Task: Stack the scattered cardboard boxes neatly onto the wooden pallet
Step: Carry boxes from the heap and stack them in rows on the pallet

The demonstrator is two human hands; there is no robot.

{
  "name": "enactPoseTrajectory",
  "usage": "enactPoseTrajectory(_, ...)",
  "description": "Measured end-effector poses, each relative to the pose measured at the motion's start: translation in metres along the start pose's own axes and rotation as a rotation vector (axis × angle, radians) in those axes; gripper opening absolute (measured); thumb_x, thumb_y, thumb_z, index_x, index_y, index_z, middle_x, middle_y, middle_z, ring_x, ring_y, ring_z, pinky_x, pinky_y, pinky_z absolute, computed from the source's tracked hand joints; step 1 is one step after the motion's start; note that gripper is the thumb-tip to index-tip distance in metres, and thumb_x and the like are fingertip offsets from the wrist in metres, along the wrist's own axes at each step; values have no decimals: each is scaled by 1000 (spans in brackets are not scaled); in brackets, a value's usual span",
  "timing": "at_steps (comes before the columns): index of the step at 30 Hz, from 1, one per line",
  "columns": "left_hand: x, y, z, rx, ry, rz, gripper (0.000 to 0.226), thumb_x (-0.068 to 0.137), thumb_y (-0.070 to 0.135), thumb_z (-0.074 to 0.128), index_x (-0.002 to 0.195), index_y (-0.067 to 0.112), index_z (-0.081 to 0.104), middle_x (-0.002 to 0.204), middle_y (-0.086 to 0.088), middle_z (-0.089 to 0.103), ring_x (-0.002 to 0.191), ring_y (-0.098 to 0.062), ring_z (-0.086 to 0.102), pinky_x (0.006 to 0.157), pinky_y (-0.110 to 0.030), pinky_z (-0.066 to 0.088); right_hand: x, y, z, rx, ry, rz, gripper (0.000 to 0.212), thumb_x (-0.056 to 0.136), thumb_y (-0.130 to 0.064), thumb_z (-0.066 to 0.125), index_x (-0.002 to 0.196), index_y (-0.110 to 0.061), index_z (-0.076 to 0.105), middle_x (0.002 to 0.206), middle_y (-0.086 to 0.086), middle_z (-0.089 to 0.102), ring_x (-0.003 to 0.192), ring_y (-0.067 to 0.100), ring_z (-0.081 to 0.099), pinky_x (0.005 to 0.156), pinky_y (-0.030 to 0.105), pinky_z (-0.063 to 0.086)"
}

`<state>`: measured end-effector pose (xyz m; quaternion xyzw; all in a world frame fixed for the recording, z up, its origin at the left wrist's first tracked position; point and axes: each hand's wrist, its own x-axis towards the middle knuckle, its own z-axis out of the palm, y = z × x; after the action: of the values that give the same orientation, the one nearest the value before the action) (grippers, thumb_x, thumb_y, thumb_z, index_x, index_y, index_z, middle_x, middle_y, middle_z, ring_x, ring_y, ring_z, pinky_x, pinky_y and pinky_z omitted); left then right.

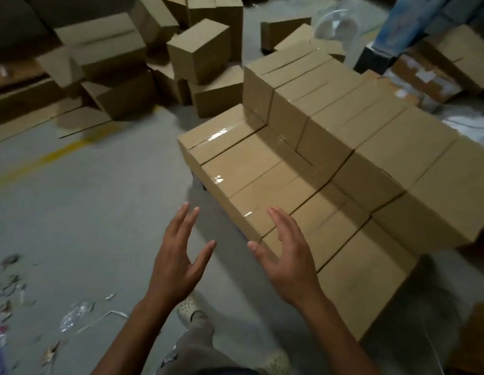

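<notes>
Taped cardboard boxes form a stepped stack [330,158] on the right, a low row in front and a higher row behind. The pallet beneath is almost hidden; only a dark gap shows under the stack's near-left corner. A loose heap of scattered boxes [159,63] lies on the floor at the upper left. My left hand [181,255] hovers over the bare floor, fingers spread, holding nothing. My right hand [284,255] is open too, palm facing left, just in front of the low row's near edge; contact with a box cannot be told.
Grey concrete floor with a yellow line [46,158] runs at the left. Plastic scraps and litter [73,318] lie at the lower left. Opened, torn boxes [435,74] sit at the upper right. My feet in pale clogs [189,307] stand below my hands.
</notes>
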<state>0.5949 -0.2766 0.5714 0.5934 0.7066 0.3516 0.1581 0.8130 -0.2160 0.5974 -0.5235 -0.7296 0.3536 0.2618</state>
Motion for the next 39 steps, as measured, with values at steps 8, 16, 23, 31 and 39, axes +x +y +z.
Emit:
enactPoseTrajectory(8,69,-155,-68,54,11,-107,73,93,57,48,153,17,38,160,-5,34,146,-21,33,109,-36,38,125,-57,155,-63,-192,5,87,84,-72,49,157,-26,32,159,-1,37,145,14,35,116,38,37)
enactPoseTrajectory(16,140,-248,-125,74,67,-207,73,92,57,44,153,18,39,159,-4,37,147,-18,32,111,-31,34,233,-107,246,-124,-323,-45,76,94,-56,59,157,-26,30,161,-2,33,147,16,33,113,30,32)
enactPoseTrajectory(23,240,-310,-158,67,167,-268,73,92,57,44,152,16,41,158,-5,40,147,-19,34,115,-34,33,359,-146,293,-107,-317,-139,71,95,-46,64,155,-25,34,157,-3,38,143,16,37,114,36,39)
enactPoseTrajectory(31,394,-369,-189,83,257,-350,73,91,56,45,151,15,42,156,-5,42,146,-19,36,117,-34,32,542,-188,338,-76,-324,-202,69,95,-44,64,155,-23,36,158,0,37,144,18,37,115,37,37)
enactPoseTrajectory(39,534,-412,-227,82,328,-400,67,93,45,54,152,16,39,157,-5,41,146,-19,35,116,-33,31,690,-239,370,-110,-379,-284,70,96,-47,60,156,-27,31,161,-1,34,145,18,36,114,40,40)
